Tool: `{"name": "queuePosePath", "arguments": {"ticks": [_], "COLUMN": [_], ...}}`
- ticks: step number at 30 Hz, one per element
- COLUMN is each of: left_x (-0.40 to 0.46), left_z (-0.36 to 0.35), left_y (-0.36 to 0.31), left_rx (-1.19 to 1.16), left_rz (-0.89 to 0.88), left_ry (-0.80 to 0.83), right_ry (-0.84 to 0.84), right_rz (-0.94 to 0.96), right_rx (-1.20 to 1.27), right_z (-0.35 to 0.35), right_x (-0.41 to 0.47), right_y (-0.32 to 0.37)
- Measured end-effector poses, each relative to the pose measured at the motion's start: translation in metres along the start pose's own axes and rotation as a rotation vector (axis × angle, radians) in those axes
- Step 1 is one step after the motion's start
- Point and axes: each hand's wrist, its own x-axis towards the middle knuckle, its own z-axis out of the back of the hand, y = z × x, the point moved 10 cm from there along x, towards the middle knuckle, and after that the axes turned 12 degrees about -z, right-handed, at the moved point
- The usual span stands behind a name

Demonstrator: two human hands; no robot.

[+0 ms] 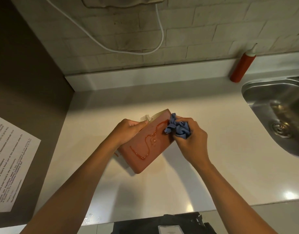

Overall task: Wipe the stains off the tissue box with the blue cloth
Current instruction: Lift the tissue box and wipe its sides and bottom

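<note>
A reddish-brown tissue box (142,159) is held tilted above the white counter, one broad face turned up toward me. A wet red squiggle of sauce (148,141) runs across that face. My left hand (128,130) grips the box's far left edge, thumb on top. White tissue (146,117) peeks out behind the box's upper end. My right hand (190,139) holds a bunched blue cloth (178,128) and presses it against the upper right part of the stained face.
A red squeeze bottle (242,65) with a white nozzle stands at the back right, beside a steel sink (257,96). A white cable (125,50) hangs on the brick wall. A printed sheet (8,166) sticks to the brown panel on the left.
</note>
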Motion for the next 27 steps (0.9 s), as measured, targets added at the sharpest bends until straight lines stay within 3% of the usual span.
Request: {"name": "queuePosePath", "arguments": {"ticks": [10,14,22,27], "left_x": [-0.001,-0.001,0.002,0.005], "left_z": [0.0,0.0,0.002,0.0], "left_y": [0.001,-0.001,0.0,0.007], "left_rx": [-0.004,0.004,0.008,0.003], "left_rz": [-0.004,-0.026,-0.024,-0.038], "left_ry": [0.003,-0.006,-0.001,0.014], "right_ry": [0.089,0.056,0.159,0.042], "right_rz": [0.124,0.072,0.187,0.054], "right_rx": [-0.11,-0.113,-0.074,0.024], "right_z": [-0.014,-0.008,-0.031,0.005], "right_x": [-0.023,-0.009,-0.037,-0.025], "right_y": [0.002,0.006,0.032,0.015]}}
